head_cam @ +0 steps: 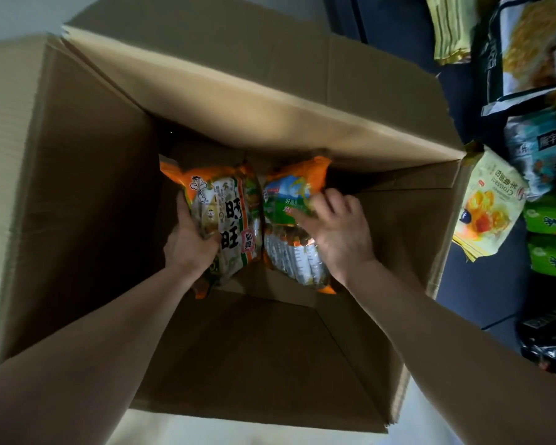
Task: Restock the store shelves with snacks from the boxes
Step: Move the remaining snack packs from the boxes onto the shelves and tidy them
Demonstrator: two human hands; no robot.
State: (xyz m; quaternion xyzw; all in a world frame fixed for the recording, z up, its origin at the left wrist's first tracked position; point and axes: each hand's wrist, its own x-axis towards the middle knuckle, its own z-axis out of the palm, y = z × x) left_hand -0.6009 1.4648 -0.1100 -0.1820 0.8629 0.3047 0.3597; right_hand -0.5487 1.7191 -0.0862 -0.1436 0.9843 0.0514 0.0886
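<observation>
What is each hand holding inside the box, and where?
Left hand grips the orange rice-cracker bag by its left edge; right hand rests on the second orange bag, grip unclear.

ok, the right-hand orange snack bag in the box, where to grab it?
Probably across its upper half, from above. The right snack bag lies flat on the box floor, face up, beside the bag the left hand grips. The right hand already rests there, fingers on its face.

Two snack bags [228, 216] [289, 220], one cardboard box [77, 187], two hands [190, 242] [337, 229]
</observation>
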